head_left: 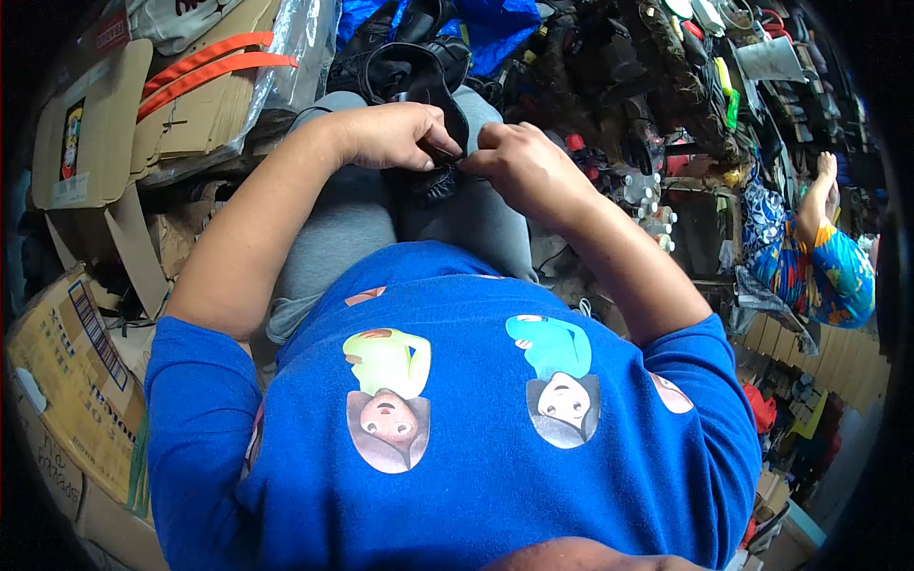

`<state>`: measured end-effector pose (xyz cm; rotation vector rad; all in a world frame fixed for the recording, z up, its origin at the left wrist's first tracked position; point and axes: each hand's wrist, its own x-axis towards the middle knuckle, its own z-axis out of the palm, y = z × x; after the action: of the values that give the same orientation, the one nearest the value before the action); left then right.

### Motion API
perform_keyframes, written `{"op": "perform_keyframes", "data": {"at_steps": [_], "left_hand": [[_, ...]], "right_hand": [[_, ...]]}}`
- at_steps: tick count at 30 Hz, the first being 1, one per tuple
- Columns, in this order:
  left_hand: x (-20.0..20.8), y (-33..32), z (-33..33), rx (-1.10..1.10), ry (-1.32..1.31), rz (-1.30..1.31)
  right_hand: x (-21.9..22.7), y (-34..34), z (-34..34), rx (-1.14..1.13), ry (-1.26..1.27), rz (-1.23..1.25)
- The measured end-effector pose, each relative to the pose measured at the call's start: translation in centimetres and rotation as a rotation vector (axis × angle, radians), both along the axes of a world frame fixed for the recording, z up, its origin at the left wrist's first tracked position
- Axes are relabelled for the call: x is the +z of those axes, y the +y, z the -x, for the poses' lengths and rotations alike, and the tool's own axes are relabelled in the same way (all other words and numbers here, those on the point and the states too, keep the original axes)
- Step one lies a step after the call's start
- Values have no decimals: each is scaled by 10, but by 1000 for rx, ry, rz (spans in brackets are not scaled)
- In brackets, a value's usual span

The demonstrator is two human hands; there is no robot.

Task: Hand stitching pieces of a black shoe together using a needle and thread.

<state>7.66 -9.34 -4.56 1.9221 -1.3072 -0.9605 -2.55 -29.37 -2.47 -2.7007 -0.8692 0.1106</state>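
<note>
On my lap, between my knees, lies a black leather piece that looks like a shoe point(419, 71), its opening facing away from me. My left hand point(395, 133) is closed on its near edge, thumb and fingers pinched together. From the other side my right hand point(524, 167) meets it, fingertips pinched close to the left thumb. Whatever is between the right fingertips is too small to make out. A puckered dark part point(436, 183) of the piece shows just below both hands.
To the left stand cardboard boxes point(81, 381) and a stack of flat cardboard point(190, 124) with orange straps point(214, 62) on it. Blue plastic sheeting point(500, 33) lies beyond my knees. Small bottles point(647, 205) and cluttered shelves are at right, near another person's patterned clothing point(843, 276).
</note>
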Motion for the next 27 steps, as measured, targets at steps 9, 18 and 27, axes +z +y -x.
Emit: {"op": "perform_keyframes", "data": {"at_steps": [9, 18, 27], "left_hand": [[-14, -3, 1, 290, -33, 128], [-4, 28, 61, 734, -286, 109], [6, 114, 39, 887, -581, -69]], "right_hand": [[0, 5, -15, -42, 106, 30], [-11, -27, -7, -516, 815, -738], [3, -170, 26, -223, 885, -1437]]}}
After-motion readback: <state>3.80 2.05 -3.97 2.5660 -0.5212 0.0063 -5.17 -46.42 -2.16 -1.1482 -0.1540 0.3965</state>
